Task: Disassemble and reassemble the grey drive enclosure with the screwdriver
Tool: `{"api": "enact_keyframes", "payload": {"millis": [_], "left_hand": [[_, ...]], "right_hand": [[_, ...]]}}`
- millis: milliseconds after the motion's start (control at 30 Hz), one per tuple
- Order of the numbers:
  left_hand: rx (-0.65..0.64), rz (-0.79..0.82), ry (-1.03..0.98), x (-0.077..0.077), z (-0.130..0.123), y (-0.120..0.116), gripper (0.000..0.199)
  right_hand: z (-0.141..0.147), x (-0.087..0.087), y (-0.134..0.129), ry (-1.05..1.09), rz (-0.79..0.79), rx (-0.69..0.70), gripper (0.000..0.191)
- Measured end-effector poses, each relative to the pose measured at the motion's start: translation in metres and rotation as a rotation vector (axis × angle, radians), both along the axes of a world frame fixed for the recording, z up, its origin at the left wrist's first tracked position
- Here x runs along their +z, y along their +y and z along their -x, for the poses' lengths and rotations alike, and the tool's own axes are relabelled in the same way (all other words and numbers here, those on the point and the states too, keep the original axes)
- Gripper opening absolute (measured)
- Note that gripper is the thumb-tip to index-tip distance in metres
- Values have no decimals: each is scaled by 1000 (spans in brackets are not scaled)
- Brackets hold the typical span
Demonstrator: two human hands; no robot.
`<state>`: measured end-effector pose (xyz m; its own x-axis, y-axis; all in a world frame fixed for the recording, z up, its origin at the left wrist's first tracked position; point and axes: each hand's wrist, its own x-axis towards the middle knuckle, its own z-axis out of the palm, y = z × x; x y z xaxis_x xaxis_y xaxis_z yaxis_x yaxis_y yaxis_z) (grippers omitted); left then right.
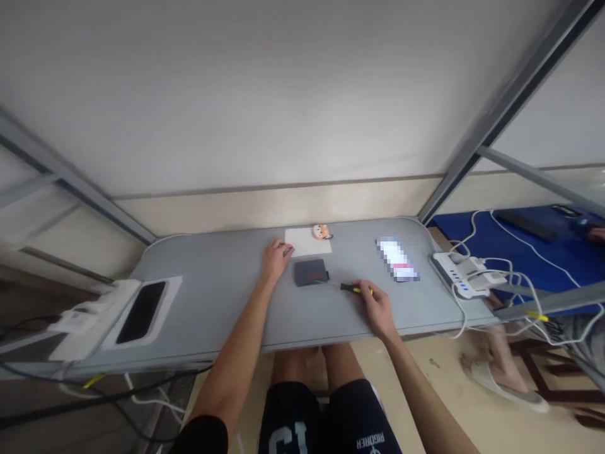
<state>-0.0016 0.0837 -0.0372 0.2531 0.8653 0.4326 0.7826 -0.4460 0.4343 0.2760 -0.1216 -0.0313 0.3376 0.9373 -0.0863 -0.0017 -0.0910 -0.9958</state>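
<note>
My right hand [377, 304] is wrapped round the black and yellow handle of a screwdriver [350, 287]. Its thin shaft points left, toward the near edge of a flat dark grey case [310, 273] with a reddish mark, lying on the desk. Whether the tip touches the case I cannot tell. At the left edge of a white sheet of paper [305, 243], my left hand [276, 258] has its fingers closed together; a small dark thing shows at the fingertips, too small to name. A small orange and white animal-faced item [321, 231] rests on the paper.
On the grey desk [217, 284], a lit phone [397, 259] lies to the right and a black phone [142, 311] on a white sheet to the left. Power strips [460, 275] with cables flank the desk. Another person's foot [508, 378] shows at lower right.
</note>
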Motion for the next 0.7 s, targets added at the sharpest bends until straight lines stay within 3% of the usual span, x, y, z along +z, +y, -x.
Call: {"api": "enact_keyframes", "payload": {"millis": [167,333,533,700], "left_hand": [[28,-2,-40,3,1,-9,15],[86,-34,-120,7,1,-47,22],[-52,4,-76,6,-24,-103,24],[-48,69,-44,3,-30,-112,32]], "right_hand": [[1,3,-1,6,-1,-14,51],[1,6,-2,2,-8,-54,52],[-1,1,1,54,-41,-87,52],[-1,-2,4,112,-62,-149,52]]}}
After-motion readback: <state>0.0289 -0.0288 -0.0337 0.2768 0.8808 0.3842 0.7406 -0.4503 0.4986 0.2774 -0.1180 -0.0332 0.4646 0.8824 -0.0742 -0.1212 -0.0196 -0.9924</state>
